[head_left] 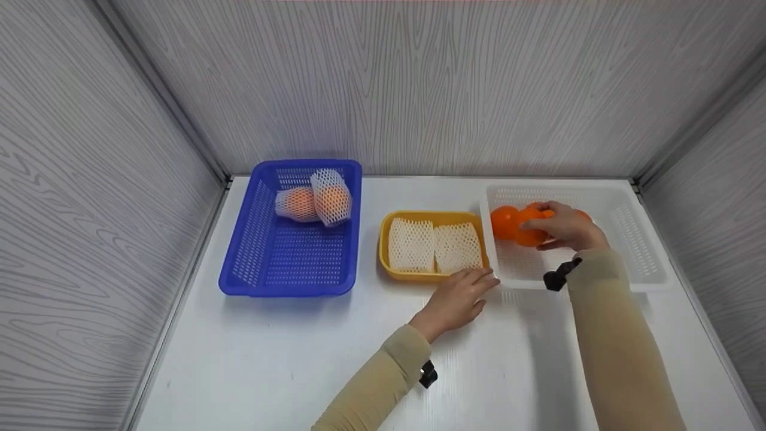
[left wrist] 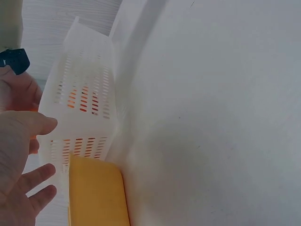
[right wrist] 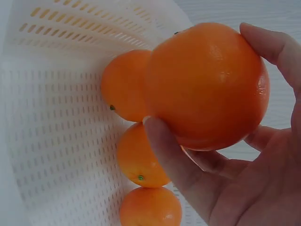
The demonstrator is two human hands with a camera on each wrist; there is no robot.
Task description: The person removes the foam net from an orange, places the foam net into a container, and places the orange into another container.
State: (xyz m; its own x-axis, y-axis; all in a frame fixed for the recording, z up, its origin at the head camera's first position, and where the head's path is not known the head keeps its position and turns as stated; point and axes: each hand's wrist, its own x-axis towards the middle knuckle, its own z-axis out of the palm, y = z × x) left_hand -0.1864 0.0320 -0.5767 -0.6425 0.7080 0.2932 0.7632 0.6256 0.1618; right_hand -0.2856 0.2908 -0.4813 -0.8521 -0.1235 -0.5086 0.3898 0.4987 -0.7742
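My right hand (head_left: pixel 568 227) grips an orange (right wrist: pixel 209 87) with thumb and fingers around it, over the white basket (head_left: pixel 649 239). Several other oranges (right wrist: pixel 143 153) lie in that basket, partly behind the held one. Near the front edge of the yellow tray (head_left: pixel 386 260) is my left hand (head_left: pixel 458 299), its fingers loosely extended and holding nothing. Two white foam net sleeves (head_left: pixel 411 245) lie side by side in the tray. In the left wrist view, the left fingers spread beside the tray and the white basket's perforated wall.
At the left stands a blue basket (head_left: pixel 311 257) with two net-wrapped oranges (head_left: pixel 333 200) at its back. The baskets and tray stand on a white tabletop (head_left: pixel 287 359). Wood-grain panels (head_left: pixel 419 90) enclose the back and sides.
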